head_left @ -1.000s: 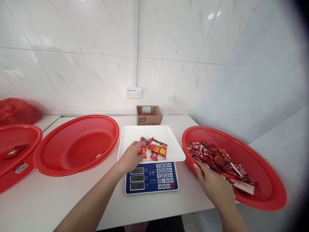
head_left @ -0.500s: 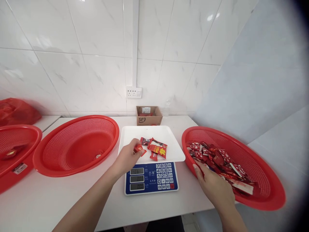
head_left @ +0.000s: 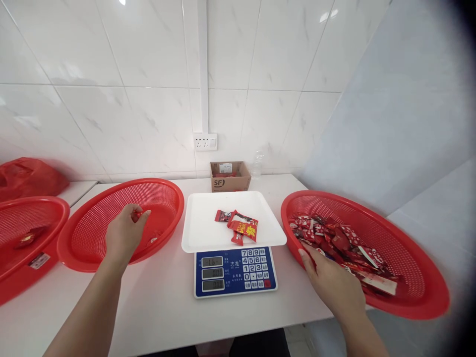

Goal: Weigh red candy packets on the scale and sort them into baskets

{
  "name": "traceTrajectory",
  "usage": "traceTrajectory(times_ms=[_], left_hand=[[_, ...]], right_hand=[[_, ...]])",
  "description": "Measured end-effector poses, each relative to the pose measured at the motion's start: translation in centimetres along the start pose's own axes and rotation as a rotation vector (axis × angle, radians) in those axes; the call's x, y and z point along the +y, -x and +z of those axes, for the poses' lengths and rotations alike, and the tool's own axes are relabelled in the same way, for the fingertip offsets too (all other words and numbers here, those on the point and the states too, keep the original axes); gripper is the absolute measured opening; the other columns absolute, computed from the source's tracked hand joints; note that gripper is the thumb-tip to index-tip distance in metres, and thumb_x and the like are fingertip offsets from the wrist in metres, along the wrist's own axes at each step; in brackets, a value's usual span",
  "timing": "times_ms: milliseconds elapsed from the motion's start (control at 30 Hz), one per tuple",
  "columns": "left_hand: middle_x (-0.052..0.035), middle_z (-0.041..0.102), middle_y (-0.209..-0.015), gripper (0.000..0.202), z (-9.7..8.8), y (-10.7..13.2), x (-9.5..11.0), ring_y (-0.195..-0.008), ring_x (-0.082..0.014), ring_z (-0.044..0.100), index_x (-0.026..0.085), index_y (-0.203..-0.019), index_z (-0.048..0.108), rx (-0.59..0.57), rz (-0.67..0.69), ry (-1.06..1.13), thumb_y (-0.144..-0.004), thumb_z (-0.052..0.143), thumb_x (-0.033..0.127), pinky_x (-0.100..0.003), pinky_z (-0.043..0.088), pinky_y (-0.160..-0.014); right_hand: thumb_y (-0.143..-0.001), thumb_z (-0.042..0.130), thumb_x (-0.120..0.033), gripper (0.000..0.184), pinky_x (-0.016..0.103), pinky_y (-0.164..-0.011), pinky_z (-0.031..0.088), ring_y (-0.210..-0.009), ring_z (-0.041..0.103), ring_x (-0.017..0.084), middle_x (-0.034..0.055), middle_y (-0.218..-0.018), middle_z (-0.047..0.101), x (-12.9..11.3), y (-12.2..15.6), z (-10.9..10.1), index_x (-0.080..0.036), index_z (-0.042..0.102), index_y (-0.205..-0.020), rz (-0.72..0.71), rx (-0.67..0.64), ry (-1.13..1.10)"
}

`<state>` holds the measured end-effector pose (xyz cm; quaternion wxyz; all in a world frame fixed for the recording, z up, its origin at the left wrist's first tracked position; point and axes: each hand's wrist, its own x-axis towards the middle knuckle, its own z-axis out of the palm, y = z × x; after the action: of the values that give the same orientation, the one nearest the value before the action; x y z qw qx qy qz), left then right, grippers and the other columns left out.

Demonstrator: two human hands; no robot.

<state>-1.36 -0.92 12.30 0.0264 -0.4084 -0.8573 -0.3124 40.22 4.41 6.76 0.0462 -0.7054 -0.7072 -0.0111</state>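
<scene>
Packets point(head_left: 244, 226), shiny red, the top one yellow-lettered, overlapping on the scale point(head_left: 203, 230), with a mostly hidden red packet point(head_left: 139, 214) pinched in left hand point(head_left: 124, 233) over the mesh basket point(head_left: 163, 193) left of it, and right hand point(head_left: 330, 277) at the filled basket point(head_left: 411, 277) right of it, grip impossible to tell.

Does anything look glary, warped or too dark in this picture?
Head view: bright glare spots on the wall tiles; the far right edge fades to black; the right-hand red basket looks stretched, perhaps by a wide lens; the scale's keypad is sharp enough to read.
</scene>
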Motion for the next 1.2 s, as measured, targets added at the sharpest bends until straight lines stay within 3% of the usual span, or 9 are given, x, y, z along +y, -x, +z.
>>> traceTrajectory(times_ms=[67,133,267,333,533,733,900,1100,1200], left_hand=[[-0.0069,0.061,-0.091,0.03,0.8,0.6,0.9,-0.082,-0.0248,0.057,0.021,-0.09,0.056,0.06,0.072,-0.05,-0.08,0.047,0.048,-0.03,0.042,-0.056],[-0.0071,0.062,-0.095,0.028,2.0,2.1,2.7,-0.087,-0.0236,0.057,0.021,-0.09,0.059,0.028,0.199,0.01,-0.082,0.045,0.044,-0.031,0.044,-0.064],[-0.0042,0.066,-0.084,0.028,5.2,6.4,8.0,-0.082,-0.0198,0.059,0.022,-0.097,0.06,-0.409,0.603,0.135,-0.087,0.041,0.04,-0.031,0.045,-0.072],[-0.0051,0.066,-0.081,0.028,6.4,8.0,10.4,-0.08,-0.0216,0.059,0.022,-0.095,0.059,-0.481,0.744,0.052,-0.088,0.039,0.04,-0.033,0.044,-0.072],[-0.0111,0.066,-0.086,0.032,8.3,8.3,13.8,-0.086,-0.0278,0.06,0.017,-0.095,0.055,-0.475,0.768,-0.145,-0.085,0.044,0.045,-0.037,0.044,-0.071],[-0.0086,0.065,-0.094,0.021,8.3,7.4,12.6,-0.088,-0.0256,0.06,0.02,-0.097,0.053,-0.539,0.678,-0.089,-0.082,0.047,0.033,-0.033,0.044,-0.066],[-0.0036,0.063,-0.102,0.021,6.4,6.6,9.7,-0.085,-0.0205,0.06,0.025,-0.099,0.052,-0.555,0.566,0.04,-0.08,0.043,0.024,-0.028,0.043,-0.062],[-0.0047,0.062,-0.101,0.021,2.1,3.0,4.3,-0.082,-0.0209,0.06,0.025,-0.097,0.055,-0.247,0.268,-0.047,-0.081,0.041,0.03,-0.026,0.042,-0.054],[-0.0089,0.058,-0.105,0.032,1.0,1.7,2.2,-0.083,-0.0241,0.059,0.024,-0.108,0.054,-0.128,0.16,-0.145,-0.083,0.039,0.037,-0.027,0.041,-0.047]], right_hand=[[-0.091,0.018,-0.047,0.054,0.033,-0.06,0.048,-0.077,0.067,0.025,0.0083,-0.091,0.072,0.0,0.0,0.0,-0.026,0.056,-0.122,0.003,-0.004,-0.003],[-0.091,0.017,-0.048,0.054,0.033,-0.06,0.048,-0.078,0.067,0.025,0.0084,-0.091,0.072,0.1,0.0,0.1,-0.026,0.056,-0.122,0.005,-0.005,-0.008],[-0.091,0.017,-0.049,0.055,0.034,-0.06,0.048,-0.079,0.067,0.025,0.009,-0.093,0.071,0.4,0.0,0.6,-0.026,0.054,-0.124,-0.006,0.012,-0.01],[-0.091,0.016,-0.049,0.055,0.034,-0.06,0.048,-0.079,0.067,0.025,0.0093,-0.094,0.071,0.4,0.0,0.6,-0.025,0.053,-0.125,-0.017,0.018,-0.011],[-0.092,0.017,-0.046,0.053,0.033,-0.061,0.049,-0.078,0.067,0.024,0.0093,-0.093,0.072,0.1,0.1,0.2,-0.024,0.055,-0.123,-0.027,0.027,-0.016],[-0.092,0.019,-0.045,0.051,0.031,-0.058,0.048,-0.076,0.068,0.023,0.0073,-0.094,0.072,0.1,0.0,0.2,-0.027,0.054,-0.123,-0.016,0.019,0.004],[-0.091,0.019,-0.046,0.052,0.034,-0.06,0.049,-0.077,0.068,0.025,0.007,-0.1,0.071,0.0,0.0,0.0,-0.027,0.055,-0.123,-0.018,0.021,-0.009],[-0.091,0.019,-0.046,0.052,0.033,-0.06,0.049,-0.077,0.068,0.025,0.0076,-0.096,0.071,0.1,0.0,0.1,-0.026,0.058,-0.119,-0.012,0.012,-0.005],[-0.091,0.019,-0.047,0.053,0.034,-0.059,0.049,-0.076,0.068,0.025,0.0082,-0.093,0.072,0.2,-0.2,0.3,-0.026,0.058,-0.119,-0.014,0.018,-0.008]])
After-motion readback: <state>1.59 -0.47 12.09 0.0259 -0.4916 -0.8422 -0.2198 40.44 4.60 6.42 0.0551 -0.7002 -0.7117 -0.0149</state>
